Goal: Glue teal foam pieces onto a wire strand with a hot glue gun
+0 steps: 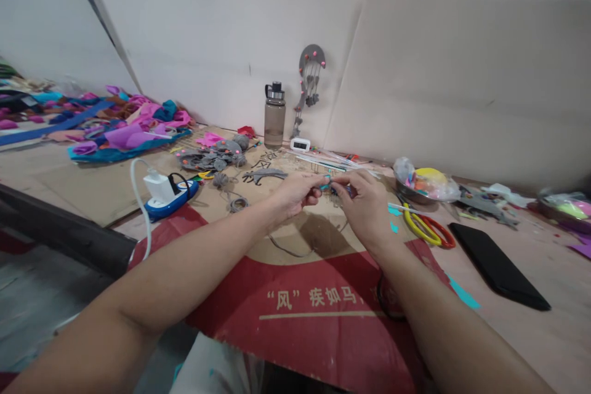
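Over the middle of the cardboard, both hands meet at a small teal piece (325,183), perhaps felt. My left hand (300,194) pinches it between thumb and forefinger, the other fingers curled in. From the other side, my right hand (364,200) closes thumb and fingertips at its edge, partly hiding it. A grey cord (290,252) lies on the cardboard below the hands. Left of them are a curved grey felt piece (270,173) and a small coil of grey yarn (238,204). Teal scraps (394,227) lie beside my right wrist.
Scissors (427,228) and a black phone (498,265) lie at right, behind them a metal bowl (415,194). A bottle (274,117) and a small white clock (300,144) stand at the back. A power strip (170,200) and colourful felt (133,132) are at left.
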The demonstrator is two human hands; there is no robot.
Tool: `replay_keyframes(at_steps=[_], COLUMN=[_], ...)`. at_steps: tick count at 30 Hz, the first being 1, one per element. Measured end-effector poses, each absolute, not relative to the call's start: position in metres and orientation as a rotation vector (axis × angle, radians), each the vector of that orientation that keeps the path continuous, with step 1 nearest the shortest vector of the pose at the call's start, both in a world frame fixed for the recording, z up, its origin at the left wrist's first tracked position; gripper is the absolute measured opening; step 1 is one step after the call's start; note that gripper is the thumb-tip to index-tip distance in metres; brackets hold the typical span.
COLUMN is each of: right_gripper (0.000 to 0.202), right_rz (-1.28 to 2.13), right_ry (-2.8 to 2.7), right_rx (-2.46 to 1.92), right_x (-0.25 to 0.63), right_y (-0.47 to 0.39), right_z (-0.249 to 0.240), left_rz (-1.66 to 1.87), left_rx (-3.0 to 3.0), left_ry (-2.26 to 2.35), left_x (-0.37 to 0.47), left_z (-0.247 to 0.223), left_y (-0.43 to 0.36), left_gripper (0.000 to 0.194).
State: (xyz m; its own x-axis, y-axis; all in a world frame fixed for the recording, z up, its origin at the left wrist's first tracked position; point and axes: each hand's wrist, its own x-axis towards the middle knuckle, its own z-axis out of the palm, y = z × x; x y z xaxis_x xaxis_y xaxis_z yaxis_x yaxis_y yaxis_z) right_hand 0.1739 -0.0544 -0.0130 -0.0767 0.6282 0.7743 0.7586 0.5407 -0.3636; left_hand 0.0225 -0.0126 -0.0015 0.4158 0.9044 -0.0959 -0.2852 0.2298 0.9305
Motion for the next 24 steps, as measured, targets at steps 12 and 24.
replay_keyframes(at_steps=[12,24], right_gripper=[0.009,0.006], right_rz=[-0.247,-0.252], right_ry=[-1.803,-1.745], right_rx=[-1.194,-1.23], right_x=[0.177,0.175], right_y=[-0.052,-0.052], right_z=[-0.006,-0.01], left_rz=[0.969,1.045], left_rx=[1.287,1.625], left_ry=[0.71,0.828], left_x=[0.021,0.022], left_z=[-0.01,-0.001], left_y=[-0.009,-0.023], left_gripper=[0.018,0.004])
